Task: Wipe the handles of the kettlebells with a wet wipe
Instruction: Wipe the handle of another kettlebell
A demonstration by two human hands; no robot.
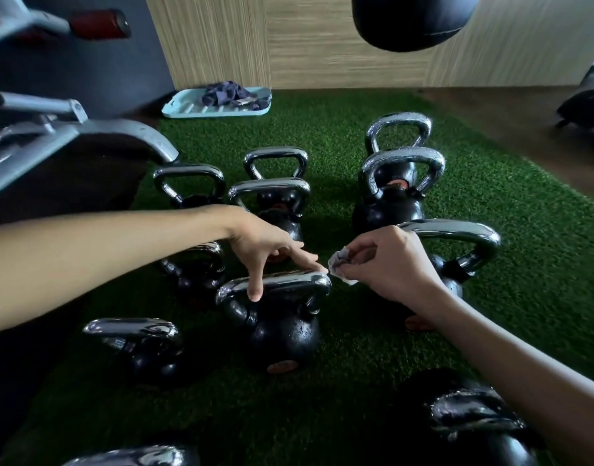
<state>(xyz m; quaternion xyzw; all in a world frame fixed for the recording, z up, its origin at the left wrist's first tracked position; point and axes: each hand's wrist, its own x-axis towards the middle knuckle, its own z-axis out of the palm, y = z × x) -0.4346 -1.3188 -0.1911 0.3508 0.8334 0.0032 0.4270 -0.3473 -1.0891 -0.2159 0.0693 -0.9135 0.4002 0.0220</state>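
— Where does the single view sit?
— On the person's head, wide-angle, tilted forward and down at the turf floor (356, 381).
— How close?
— Near: both forearms enter from the lower corners, the left hand (260, 245) and right hand (389, 264) meeting mid-frame. The wood-panel wall (322, 45) lies at twelve o'clock, far off.
— Any second view?
— None, so no overlap.

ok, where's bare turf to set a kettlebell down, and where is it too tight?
Free: the green turf right of the chrome-handled black kettlebells, towards the wood floor; the strip between the pale blue tray and the back row; the patch ahead of the centre kettlebell. Crowded: the left cluster beside the grey machine frame.
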